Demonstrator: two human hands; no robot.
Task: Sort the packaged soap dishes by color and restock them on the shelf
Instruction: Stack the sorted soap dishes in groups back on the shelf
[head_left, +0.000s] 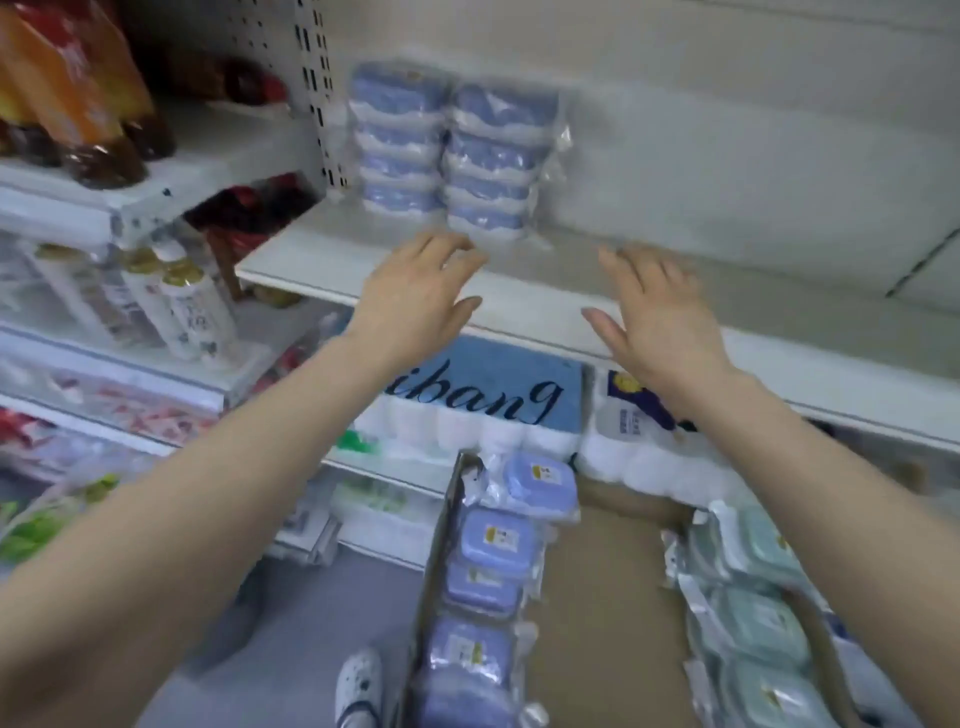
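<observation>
Two stacks of blue packaged soap dishes (452, 150) stand side by side at the back of the white shelf (519, 306). My left hand (415, 306) and my right hand (660, 322) hover empty over the shelf's front edge, fingers spread, just in front of the stacks and apart from them. Below, a cardboard box (602, 597) holds a row of blue soap dishes (493, 561) along its left side and a row of green soap dishes (753, 603) along its right side.
Packs of toilet paper (483, 410) fill the shelf below. Bottles (182, 306) and orange bags (67, 67) sit on the left shelving unit. The white shelf stretches bare to the right of the blue stacks. A white shoe (358, 680) stands on the grey floor.
</observation>
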